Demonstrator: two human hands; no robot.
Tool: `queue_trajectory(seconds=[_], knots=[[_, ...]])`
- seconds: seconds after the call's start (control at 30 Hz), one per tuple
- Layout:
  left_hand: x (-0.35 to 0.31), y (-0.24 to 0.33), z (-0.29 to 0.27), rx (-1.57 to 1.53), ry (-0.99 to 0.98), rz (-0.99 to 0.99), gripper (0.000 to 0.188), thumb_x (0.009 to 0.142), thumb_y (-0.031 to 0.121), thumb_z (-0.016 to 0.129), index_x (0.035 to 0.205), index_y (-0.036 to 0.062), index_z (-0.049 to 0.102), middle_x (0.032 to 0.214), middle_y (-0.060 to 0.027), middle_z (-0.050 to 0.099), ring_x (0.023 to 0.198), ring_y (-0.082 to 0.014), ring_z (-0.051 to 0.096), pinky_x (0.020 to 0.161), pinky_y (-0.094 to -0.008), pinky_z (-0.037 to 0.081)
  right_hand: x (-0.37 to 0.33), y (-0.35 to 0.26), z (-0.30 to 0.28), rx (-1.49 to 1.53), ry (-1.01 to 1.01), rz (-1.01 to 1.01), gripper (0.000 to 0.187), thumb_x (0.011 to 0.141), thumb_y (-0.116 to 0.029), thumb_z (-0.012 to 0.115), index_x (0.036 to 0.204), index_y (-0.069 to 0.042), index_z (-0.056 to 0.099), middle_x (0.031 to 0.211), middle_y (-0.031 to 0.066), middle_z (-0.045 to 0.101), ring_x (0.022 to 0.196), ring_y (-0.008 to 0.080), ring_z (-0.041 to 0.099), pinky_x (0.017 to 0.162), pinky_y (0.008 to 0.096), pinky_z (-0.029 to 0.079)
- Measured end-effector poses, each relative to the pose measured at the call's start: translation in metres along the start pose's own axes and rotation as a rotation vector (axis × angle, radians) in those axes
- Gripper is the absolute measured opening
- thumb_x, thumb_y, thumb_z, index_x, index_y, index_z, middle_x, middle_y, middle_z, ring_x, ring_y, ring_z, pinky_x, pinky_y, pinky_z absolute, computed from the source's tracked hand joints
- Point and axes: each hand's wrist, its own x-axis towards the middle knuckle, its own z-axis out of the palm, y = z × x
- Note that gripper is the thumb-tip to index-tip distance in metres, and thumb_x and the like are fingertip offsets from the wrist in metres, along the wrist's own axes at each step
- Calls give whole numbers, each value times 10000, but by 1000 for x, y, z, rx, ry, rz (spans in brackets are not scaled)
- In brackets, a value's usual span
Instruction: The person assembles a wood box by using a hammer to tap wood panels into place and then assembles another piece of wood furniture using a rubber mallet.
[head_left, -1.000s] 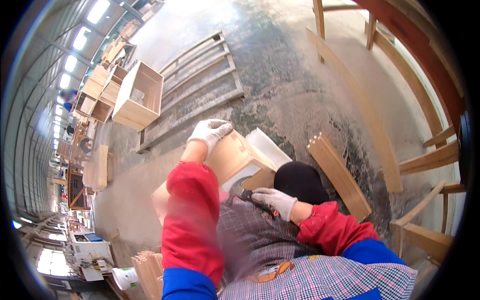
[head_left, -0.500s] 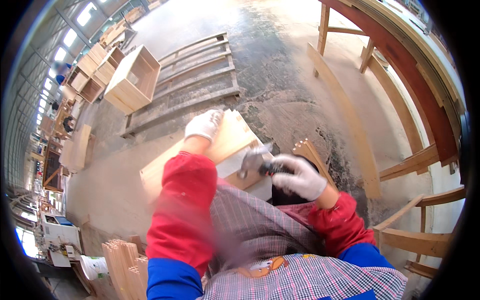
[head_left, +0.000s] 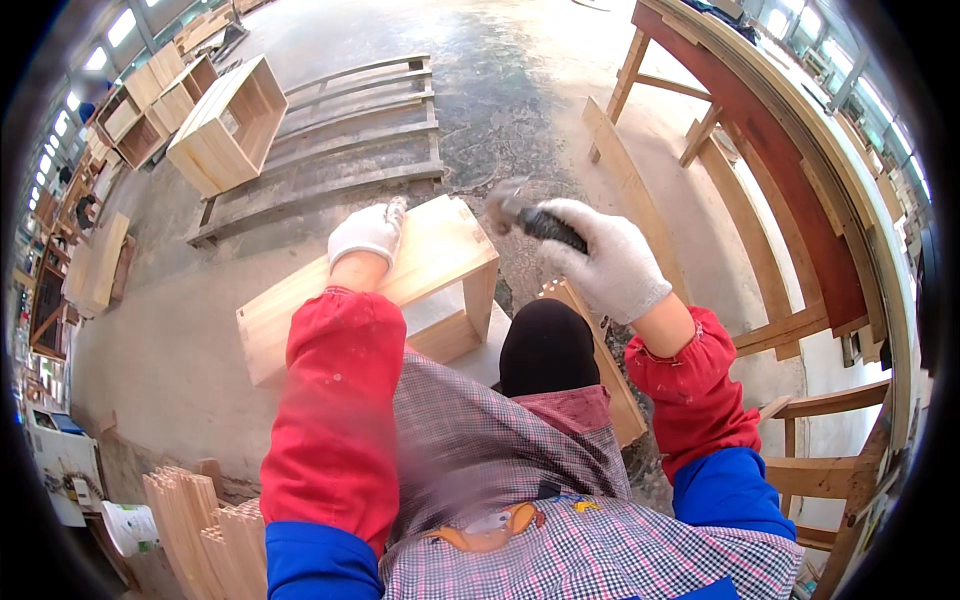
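An open wooden box frame (head_left: 430, 265) with finger-jointed corners stands in front of me, its broad pale board uppermost and its opening towards my knee. My left hand (head_left: 366, 236), in a white glove, grips the far edge of that board with the fingers curled over it. In the gloved fist of my right hand (head_left: 615, 262) is a hammer (head_left: 552, 228) with a black handle, held up to the right of the box. Its metal head is blurred and apart from the wood.
A notched board (head_left: 610, 385) lies right of my knee. Behind the box are a slatted pallet (head_left: 330, 190) and another wooden box (head_left: 228, 125). Stacked wood strips (head_left: 185, 525) stand at lower left. A long timber bench (head_left: 775, 135) runs along the right.
My right hand has raised the hammer up and away from the box's near right side. The left hand stays on the box. The whole view has shifted slightly.
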Motion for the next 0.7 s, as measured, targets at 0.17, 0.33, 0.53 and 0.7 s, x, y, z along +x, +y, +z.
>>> queue_trajectory(seconds=[0.17, 0.33, 0.53, 0.7], knots=[[-2, 4, 2, 15, -10, -8, 537, 953, 468, 263, 1032, 116, 661, 1077, -149, 636, 1028, -349, 582, 888, -437, 445, 0, 4, 13, -80, -106, 79, 281, 817, -225, 619, 1067, -100, 594, 835, 195, 637, 812, 379, 622, 694, 398, 495], [0, 0, 6, 16, 29, 1, 529, 952, 469, 280, 1016, 109, 662, 1044, -157, 647, 988, -348, 602, 866, -444, 459, 12, 3, 6, -7, 25, 44, 318, 818, -230, 621, 1098, -88, 573, 873, 198, 637, 824, 375, 625, 704, 387, 498], [-4, 4, 5, 27, 20, -22, 511, 953, 462, 287, 1024, 116, 656, 1035, -153, 652, 973, -346, 612, 855, -448, 467, 26, 18, 17, -68, -76, 4, 328, 824, -219, 612, 1116, -75, 570, 923, 182, 641, 848, 374, 620, 736, 390, 491], [-5, 2, 6, 26, 45, -7, 504, 951, 473, 296, 1005, 126, 659, 1019, -154, 656, 965, -343, 616, 845, -446, 473, 19, 6, 21, 67, 71, 1, 322, 826, -238, 611, 1105, -80, 583, 896, 189, 639, 848, 369, 619, 722, 386, 492]])
